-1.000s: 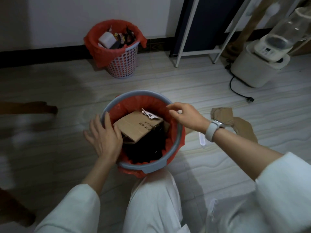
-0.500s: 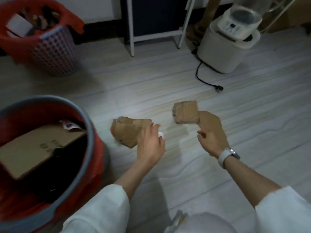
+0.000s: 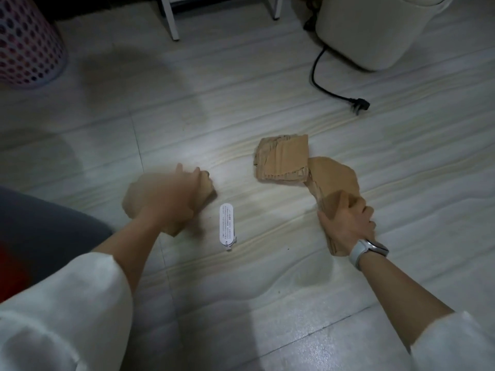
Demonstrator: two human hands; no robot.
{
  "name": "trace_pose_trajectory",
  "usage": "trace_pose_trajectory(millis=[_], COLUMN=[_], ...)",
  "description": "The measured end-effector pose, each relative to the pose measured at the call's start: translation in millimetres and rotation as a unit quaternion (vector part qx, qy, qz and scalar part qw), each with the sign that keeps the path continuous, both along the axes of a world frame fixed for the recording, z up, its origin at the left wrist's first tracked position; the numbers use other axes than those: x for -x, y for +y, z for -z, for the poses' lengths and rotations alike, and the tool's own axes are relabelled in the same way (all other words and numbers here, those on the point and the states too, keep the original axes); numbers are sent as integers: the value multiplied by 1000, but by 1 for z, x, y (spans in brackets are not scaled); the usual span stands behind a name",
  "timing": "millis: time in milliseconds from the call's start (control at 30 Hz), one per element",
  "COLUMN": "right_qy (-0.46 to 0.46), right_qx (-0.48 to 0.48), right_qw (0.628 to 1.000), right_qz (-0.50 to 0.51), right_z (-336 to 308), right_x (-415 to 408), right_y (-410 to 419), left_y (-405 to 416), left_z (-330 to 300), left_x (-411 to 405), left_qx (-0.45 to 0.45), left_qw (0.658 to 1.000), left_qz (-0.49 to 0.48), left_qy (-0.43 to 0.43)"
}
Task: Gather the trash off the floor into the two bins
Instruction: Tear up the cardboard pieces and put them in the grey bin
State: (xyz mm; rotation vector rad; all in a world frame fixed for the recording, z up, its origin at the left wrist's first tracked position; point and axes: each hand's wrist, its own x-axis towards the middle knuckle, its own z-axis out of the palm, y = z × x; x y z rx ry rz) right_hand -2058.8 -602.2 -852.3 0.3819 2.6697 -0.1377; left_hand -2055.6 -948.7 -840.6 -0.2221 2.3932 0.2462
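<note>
My left hand (image 3: 167, 195) lies over a crumpled brown cardboard piece (image 3: 207, 188) on the floor and grips it; motion blur hides the fingers. My right hand (image 3: 347, 220) grips the near end of a larger torn cardboard piece (image 3: 332, 175). Another torn cardboard scrap (image 3: 282, 159) lies against that piece's far end. A small white printed tag (image 3: 227, 223) lies on the floor between my hands. The grey-rimmed bin with a red liner (image 3: 40, 231) shows at the left edge. The white perforated basket (image 3: 26, 46) stands at the top left.
A white appliance (image 3: 372, 30) stands at the top right, its black cord and plug (image 3: 359, 104) trailing across the floor. A white rack leg (image 3: 170, 20) stands at the top middle. My white sleeves fill the bottom corners.
My view has swung right from the grey bin to the floor. Both hands left the bin rim, reached down and took hold of cardboard pieces. The white tag now lies uncovered.
</note>
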Motion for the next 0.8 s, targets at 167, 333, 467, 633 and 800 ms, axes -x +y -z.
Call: trace_pose_trajectory(millis=[167,333,467,633,800], right_qy=[77,222,296,178,52], right_qx=[50,1,112,278,277], right_qw=[994,972,946,941,953], right_qz=[60,73,76,74,112], right_z=[-22,-46,-66,-41,-21], right_x=[7,7,23,79,88], right_y=[4,0,-31,-92,-111], left_y=[-4,-13,-9,-5,2], left_z=[3,2,1,-11,-28], left_x=[15,18,15,7,-4], left_qx=[57,126,78,18,-66], left_qw=[997,987,994,999,996], left_qz=[49,84,47,30,65], left_qy=[27,59,63,29,-12])
